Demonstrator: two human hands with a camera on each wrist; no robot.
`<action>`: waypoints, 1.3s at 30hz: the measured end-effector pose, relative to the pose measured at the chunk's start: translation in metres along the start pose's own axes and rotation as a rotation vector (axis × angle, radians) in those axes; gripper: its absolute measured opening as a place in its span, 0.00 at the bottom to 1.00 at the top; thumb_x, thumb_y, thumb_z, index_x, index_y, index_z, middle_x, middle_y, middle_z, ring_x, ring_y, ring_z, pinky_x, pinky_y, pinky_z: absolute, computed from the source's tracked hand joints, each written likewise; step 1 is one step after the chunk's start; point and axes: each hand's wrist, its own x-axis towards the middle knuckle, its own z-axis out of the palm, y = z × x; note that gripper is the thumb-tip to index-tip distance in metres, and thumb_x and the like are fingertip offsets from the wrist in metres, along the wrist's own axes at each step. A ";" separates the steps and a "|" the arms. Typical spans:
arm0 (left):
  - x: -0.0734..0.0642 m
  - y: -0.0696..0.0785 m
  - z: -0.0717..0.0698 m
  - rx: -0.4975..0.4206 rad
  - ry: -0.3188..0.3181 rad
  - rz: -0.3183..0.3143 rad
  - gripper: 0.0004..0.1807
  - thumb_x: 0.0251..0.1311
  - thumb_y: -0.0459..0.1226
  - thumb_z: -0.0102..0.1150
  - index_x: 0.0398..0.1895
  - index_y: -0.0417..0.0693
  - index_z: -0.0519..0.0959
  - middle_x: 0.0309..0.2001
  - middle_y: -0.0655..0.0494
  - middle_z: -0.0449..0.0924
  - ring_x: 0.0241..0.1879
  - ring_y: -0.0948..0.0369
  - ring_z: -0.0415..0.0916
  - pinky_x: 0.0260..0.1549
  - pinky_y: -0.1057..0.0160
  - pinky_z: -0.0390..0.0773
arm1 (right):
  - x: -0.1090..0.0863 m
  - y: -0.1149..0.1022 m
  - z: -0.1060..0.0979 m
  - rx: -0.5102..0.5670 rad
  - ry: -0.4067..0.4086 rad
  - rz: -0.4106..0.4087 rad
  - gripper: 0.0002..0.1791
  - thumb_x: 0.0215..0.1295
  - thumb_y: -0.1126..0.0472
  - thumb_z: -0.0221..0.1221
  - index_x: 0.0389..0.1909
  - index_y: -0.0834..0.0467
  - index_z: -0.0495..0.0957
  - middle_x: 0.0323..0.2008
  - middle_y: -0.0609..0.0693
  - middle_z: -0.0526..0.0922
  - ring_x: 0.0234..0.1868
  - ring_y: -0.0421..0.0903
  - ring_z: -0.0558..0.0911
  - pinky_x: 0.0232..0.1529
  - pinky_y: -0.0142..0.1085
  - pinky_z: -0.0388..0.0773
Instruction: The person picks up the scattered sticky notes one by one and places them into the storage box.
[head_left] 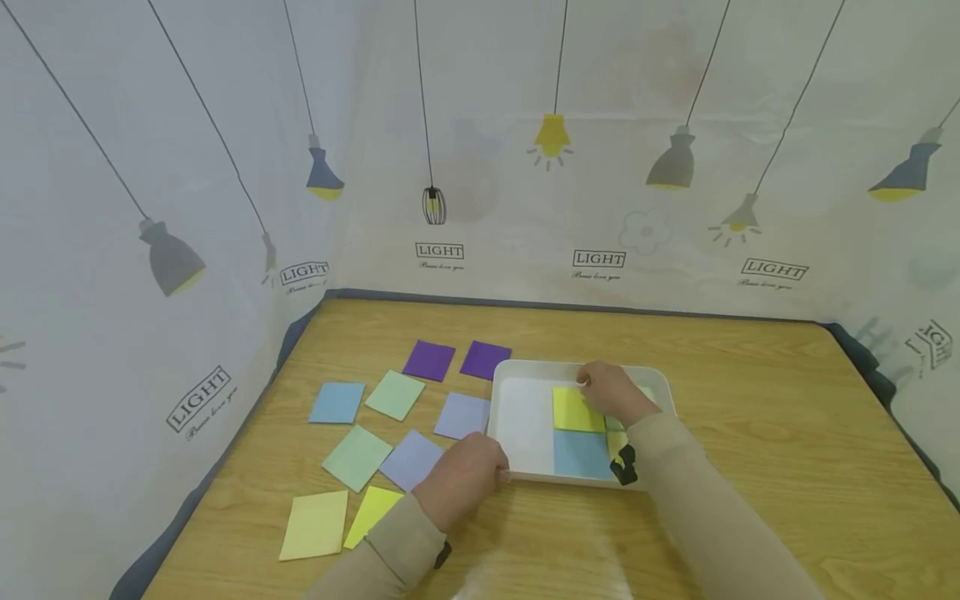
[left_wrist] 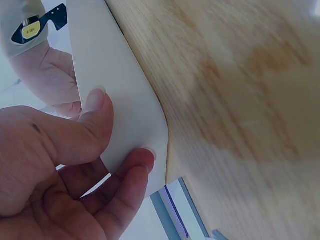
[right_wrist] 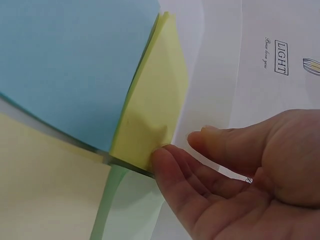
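Observation:
In the head view, my left hand [head_left: 463,477] grips the near left corner of a white tray [head_left: 521,421]. The left wrist view has its thumb on the tray's outer wall [left_wrist: 115,65] and the fingers at the corner. My right hand [head_left: 618,393] is over the tray's far side. Its fingertips touch the corner of a bright yellow sticky note pad [right_wrist: 150,90], while the thumb stands apart from it. A blue pad [head_left: 581,454] lies nearer me, beside the yellow one. Pale yellow [right_wrist: 50,175] and pale green [right_wrist: 130,200] pads are partly hidden in the head view.
Left of the tray, several pads lie on the wooden table [head_left: 247,500]: purple [head_left: 429,360], blue [head_left: 337,403], pale green [head_left: 395,395], lavender [head_left: 412,460], pale yellow [head_left: 314,525] and bright yellow [head_left: 372,512]. Lamp-patterned sheets [head_left: 495,192] enclose the table's back and sides.

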 end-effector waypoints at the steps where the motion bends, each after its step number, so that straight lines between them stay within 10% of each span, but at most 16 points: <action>1: 0.000 0.000 0.000 0.000 0.002 0.003 0.04 0.59 0.35 0.69 0.28 0.48 0.90 0.27 0.61 0.84 0.25 0.68 0.68 0.29 0.72 0.74 | 0.000 0.001 0.000 0.002 0.000 0.001 0.19 0.76 0.67 0.47 0.62 0.69 0.73 0.60 0.67 0.77 0.59 0.61 0.77 0.61 0.54 0.76; 39: 0.001 0.000 0.004 0.010 0.025 0.010 0.03 0.57 0.35 0.69 0.29 0.47 0.90 0.29 0.58 0.87 0.27 0.68 0.71 0.33 0.69 0.78 | -0.079 0.021 -0.020 -0.038 0.124 -0.229 0.14 0.73 0.65 0.54 0.53 0.69 0.78 0.46 0.63 0.83 0.47 0.58 0.82 0.46 0.51 0.82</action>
